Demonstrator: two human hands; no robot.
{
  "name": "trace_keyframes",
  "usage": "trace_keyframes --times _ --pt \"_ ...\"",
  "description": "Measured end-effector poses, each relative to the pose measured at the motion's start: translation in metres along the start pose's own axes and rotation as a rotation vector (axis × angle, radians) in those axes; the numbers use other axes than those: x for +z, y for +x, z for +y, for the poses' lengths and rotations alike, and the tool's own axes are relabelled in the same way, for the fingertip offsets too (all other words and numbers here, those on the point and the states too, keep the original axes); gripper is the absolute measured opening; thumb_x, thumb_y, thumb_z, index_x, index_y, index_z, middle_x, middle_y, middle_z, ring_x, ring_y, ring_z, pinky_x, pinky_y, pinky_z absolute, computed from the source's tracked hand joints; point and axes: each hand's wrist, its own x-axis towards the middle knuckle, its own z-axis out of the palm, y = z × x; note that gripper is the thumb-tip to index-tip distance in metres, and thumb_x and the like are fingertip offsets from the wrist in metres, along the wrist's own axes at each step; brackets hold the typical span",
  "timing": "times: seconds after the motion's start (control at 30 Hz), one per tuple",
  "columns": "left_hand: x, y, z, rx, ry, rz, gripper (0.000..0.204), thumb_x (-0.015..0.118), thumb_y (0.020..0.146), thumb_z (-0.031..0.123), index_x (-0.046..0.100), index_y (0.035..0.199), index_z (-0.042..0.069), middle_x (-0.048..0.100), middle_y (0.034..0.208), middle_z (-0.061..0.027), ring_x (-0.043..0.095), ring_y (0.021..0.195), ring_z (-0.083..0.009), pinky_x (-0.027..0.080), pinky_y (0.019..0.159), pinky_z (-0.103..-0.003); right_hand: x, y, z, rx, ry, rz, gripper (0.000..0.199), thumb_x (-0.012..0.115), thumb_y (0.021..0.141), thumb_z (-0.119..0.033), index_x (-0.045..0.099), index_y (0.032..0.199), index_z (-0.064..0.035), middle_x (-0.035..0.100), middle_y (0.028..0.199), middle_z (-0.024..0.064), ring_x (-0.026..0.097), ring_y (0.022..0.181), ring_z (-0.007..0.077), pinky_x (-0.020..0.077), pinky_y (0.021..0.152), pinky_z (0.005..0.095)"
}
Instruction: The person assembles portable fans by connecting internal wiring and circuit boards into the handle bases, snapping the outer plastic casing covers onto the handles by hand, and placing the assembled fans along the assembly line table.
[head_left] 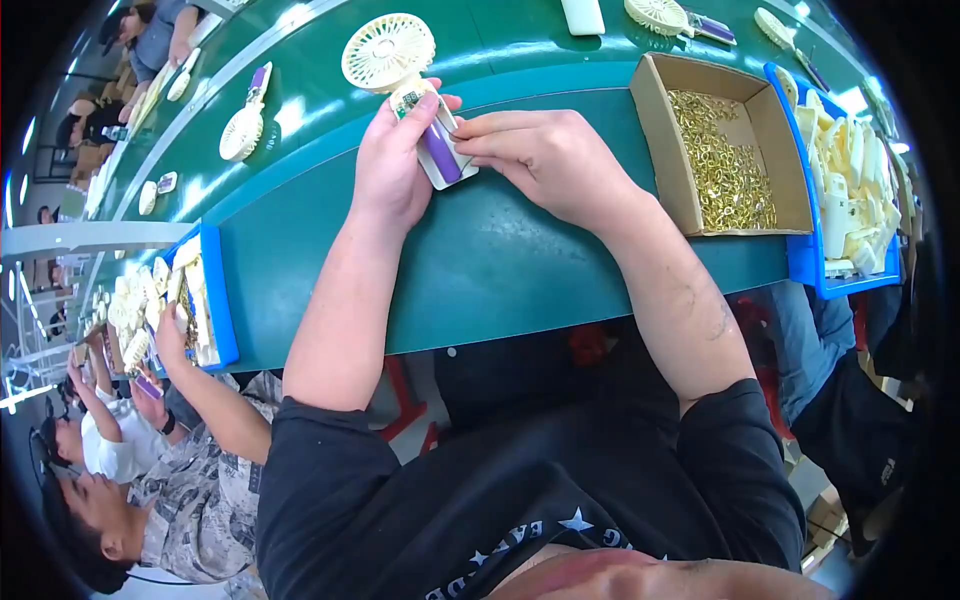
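Observation:
A cream handheld fan [388, 50] lies in my left hand [385, 170], its round grille pointing away from me. Its handle is uncovered and shows a purple battery cell [440, 152] and a small green circuit board [411, 98]. My left thumb presses on the handle beside the board while the fingers wrap underneath. From the right, my right hand [565, 165] has thumb and fingertips pinched together at the handle's right edge, beside the battery cell. Whatever sits between those fingertips is too small to make out.
At the right stand a cardboard box [655, 140] of small brass-coloured parts and a blue bin [835, 285] of cream plastic pieces. Another blue bin [222, 300] is at the left, where a co-worker's hand [172, 335] reaches in. More fans [242, 133] lie on the green line beyond.

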Motion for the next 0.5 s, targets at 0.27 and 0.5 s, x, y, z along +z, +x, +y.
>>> trace_keyframes --times 0.27,0.5 --pt "0.008 0.001 -0.005 0.002 0.007 -0.078 0.033 0.058 0.102 0.021 0.049 0.128 0.003 0.063 0.111 -0.0121 0.065 0.096 -0.0195 0.054 0.084 -0.035 -0.001 -0.002 0.004 -0.009 -0.031 0.044 0.020 0.073 0.081 -0.002 0.075 0.101 -0.0035 0.074 0.092 0.0121 0.072 0.082 0.0268 0.0584 0.072 0.0318" --pt "0.006 0.000 -0.005 0.154 0.096 -0.014 0.035 0.056 0.102 0.019 0.046 0.131 0.002 0.061 0.115 -0.0120 0.062 0.098 -0.0174 0.052 0.085 -0.033 0.008 0.006 -0.006 0.629 0.476 0.025 0.017 0.068 0.091 -0.005 0.074 0.107 -0.0026 0.073 0.086 0.0084 0.067 0.069 0.0129 0.0542 0.065 0.0252"
